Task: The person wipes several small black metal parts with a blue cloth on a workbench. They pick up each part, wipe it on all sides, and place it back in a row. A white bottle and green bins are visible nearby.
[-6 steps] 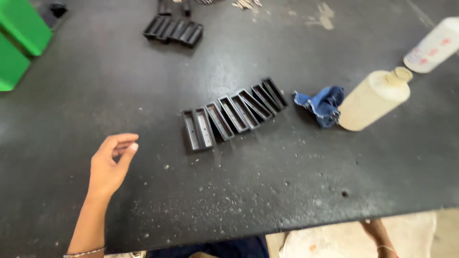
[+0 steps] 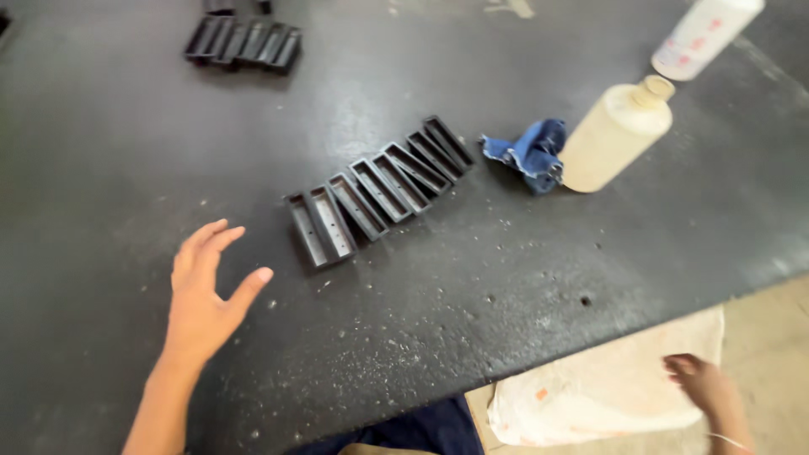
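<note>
While the left hand (image 2: 202, 295) hovers open, black trays (image 2: 371, 190) lie near — untouched.

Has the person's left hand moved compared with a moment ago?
Yes. The left hand has opened its fingers and drawn nearer the row of black rectangular plastic trays on the dark table.

Left hand (image 2: 206, 291) enters from 7 o'clock, bare forearm angled up toward 1 o'clock. Palm down, fingers spread and loosely extended, thumb splayed out toward 2 o'clock. Nothing in its grasp. Right hand (image 2: 698, 381) sits low at 4 o'clock, well apart from the left. Fingers curl toward 9 o'clock, back of hand up, wrist running off toward 5 o'clock. Thin band at that wrist. Grip unclear.
</note>
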Available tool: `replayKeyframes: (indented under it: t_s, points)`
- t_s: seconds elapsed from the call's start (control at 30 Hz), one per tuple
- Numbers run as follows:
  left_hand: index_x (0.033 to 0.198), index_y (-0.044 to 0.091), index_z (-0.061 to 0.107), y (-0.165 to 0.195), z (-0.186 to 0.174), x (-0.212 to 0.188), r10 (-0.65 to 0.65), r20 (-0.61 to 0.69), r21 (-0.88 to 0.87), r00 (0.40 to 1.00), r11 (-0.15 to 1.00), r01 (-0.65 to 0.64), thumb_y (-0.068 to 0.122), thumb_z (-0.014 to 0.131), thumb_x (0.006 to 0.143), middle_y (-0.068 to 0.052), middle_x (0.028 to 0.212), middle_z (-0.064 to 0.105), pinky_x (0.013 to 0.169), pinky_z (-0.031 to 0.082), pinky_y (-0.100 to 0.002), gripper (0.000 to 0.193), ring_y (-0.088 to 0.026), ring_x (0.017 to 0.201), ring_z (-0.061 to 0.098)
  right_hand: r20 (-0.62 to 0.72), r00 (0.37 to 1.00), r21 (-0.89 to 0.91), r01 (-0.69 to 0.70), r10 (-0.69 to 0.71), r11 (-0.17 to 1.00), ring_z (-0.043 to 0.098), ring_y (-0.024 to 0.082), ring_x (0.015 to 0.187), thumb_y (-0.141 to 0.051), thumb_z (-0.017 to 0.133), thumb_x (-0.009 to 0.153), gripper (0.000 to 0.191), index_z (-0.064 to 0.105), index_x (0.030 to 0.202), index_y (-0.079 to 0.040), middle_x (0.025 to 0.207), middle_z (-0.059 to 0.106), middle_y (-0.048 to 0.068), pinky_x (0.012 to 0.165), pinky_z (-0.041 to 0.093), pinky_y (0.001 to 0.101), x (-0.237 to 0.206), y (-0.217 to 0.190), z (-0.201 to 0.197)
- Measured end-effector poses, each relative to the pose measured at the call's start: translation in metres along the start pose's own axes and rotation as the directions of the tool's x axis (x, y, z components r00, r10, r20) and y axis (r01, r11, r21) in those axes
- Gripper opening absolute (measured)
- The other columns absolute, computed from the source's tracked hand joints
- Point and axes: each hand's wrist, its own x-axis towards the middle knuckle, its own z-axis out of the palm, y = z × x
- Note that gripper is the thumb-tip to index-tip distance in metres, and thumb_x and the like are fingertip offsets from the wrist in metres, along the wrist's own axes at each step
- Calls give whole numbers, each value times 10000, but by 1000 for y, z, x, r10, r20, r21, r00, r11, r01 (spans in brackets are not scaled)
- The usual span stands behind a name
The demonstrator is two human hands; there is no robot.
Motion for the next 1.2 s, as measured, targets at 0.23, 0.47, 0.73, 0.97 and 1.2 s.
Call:
replayKeyframes:
  t_s: [0.23, 0.47, 0.73, 0.97, 1.2]
  points:
    - [1434, 128, 549, 19, 59, 24, 290, 84, 123, 953, 946, -299, 563, 770, 794, -195, 1569, 373, 1129, 285, -586, 805, -425, 1441, 358, 7, 961, 373, 255, -278, 892, 708, 208, 967, -235, 514, 1069, 373, 691, 1268, 25, 1088, 769, 146, 851, 544, 337, -100, -87, -108]
    - [1499, 133, 507, 21, 93, 20, 172, 183, 264, 968, 940, -217, 620, 741, 839, -198, 1622, 314, 1148, 194, -682, 853, -449, 1486, 244, 142, 735, 104, 655, -663, 749, 714, 160, 949, -277, 658, 936, 310, 748, 1170, -94, 1084, 790, 42, 852, 556, 316, -158, -340, -49]
    - [1548, 45, 403, 5, 54, 31, 60, -80, -110, 995, 992, -69, 491, 695, 961, -231, 1608, 349, 1199, 263, -561, 792, -415, 1474, 354, -494, 452, -211, 766, -742, 607, 664, 402, 1008, -274, 784, 921, 439, 677, 1280, -47, 1195, 652, 230, 880, 520, 457, -29, -454, 2]
    - [1525, 32, 448, 3, 15, 37, -45, -199, -246, 979, 969, -5, 347, 696, 1030, -198, 1572, 425, 1223, 297, -511, 637, -372, 1482, 413, -541, 485, -297, 654, -687, 695, 669, 424, 1029, -52, 632, 913, 237, 762, 1107, -94, 1137, 722, 204, 913, 522, 491, 55, -450, 46]
    - [1443, 36, 499, 28, 15, 40, 60, -218, -310, 974, 942, -128, 311, 708, 1000, -152, 1475, 503, 1206, 384, -469, 562, -334, 1407, 487, -337, 796, 875, 462, -502, 145, 717, 188, 988, -163, 588, 1072, 188, 667, 1169, -22, 1127, 724, 89, 876, 585, 332, -25, -522, 10]
